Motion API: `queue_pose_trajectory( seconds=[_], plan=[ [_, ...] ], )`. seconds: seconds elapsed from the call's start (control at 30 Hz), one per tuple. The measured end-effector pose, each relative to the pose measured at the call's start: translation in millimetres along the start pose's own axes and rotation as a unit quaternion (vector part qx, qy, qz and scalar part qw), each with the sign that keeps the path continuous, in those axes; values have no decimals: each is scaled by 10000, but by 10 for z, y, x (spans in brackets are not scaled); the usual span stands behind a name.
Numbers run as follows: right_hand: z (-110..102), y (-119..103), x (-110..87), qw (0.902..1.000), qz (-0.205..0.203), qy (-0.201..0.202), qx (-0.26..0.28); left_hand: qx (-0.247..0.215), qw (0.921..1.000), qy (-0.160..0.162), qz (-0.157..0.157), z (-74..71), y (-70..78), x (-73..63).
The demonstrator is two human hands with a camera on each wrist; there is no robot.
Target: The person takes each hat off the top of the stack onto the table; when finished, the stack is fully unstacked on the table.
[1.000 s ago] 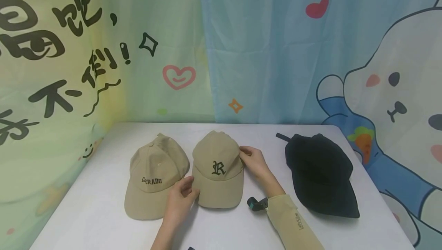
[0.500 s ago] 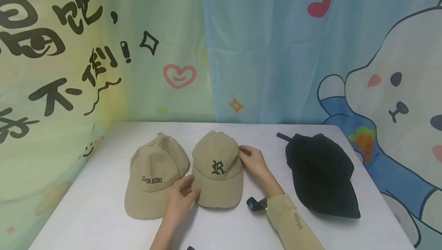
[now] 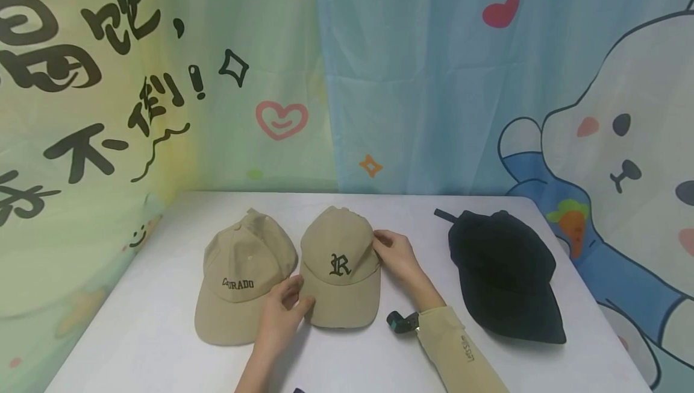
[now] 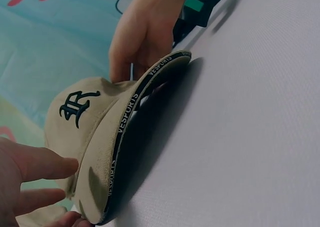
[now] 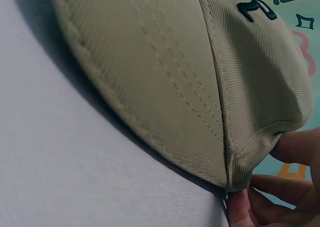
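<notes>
In the head view a beige baseball cap with a dark embroidered R lies mid-table, brim toward me. My left hand holds its left side near the brim corner; the left wrist view has one digit against the cap and other fingertips at its edge. On the opposite side, my right hand pinches the lower rim of the crown, thumb outside and fingers partly hidden beneath. A black band with lettering lines the brim edge. Left of it lies another beige cap lettered COLORADO, partly behind my left hand.
A black cap with a loose strap lies to the right on the white table. A small dark device sits at my right wrist. Behind the table hangs a printed curtain.
The R cap has shifted very slightly left, along with my right hand. My left hand and the other two caps look nearly unmoved.
</notes>
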State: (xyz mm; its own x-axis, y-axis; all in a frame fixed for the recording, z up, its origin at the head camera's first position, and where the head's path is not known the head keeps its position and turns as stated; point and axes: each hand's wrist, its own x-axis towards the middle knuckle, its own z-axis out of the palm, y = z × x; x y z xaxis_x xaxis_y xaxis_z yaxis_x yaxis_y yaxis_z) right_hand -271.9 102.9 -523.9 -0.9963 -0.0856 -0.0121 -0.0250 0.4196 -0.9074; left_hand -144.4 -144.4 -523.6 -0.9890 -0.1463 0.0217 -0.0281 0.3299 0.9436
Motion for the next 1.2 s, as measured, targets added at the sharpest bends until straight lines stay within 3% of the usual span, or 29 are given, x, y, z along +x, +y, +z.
queue_pose_trajectory(
  seconds=[0.27,0.77,1.03,1.2],
  plan=[
    [-42,-23,-23,9999,-53,70,-71,-176,9998,-47,34,10,51,-20],
    [-165,-57,-52,9991,94,350,-196,-243,9990,295,218,66,77,-20],
    [-432,-236,-90,9984,-94,510,-215,-401,9969,287,614,139,308,74],
    [-746,-437,-29,9973,-363,518,-367,-694,9940,-152,837,225,595,208]
  ],
)
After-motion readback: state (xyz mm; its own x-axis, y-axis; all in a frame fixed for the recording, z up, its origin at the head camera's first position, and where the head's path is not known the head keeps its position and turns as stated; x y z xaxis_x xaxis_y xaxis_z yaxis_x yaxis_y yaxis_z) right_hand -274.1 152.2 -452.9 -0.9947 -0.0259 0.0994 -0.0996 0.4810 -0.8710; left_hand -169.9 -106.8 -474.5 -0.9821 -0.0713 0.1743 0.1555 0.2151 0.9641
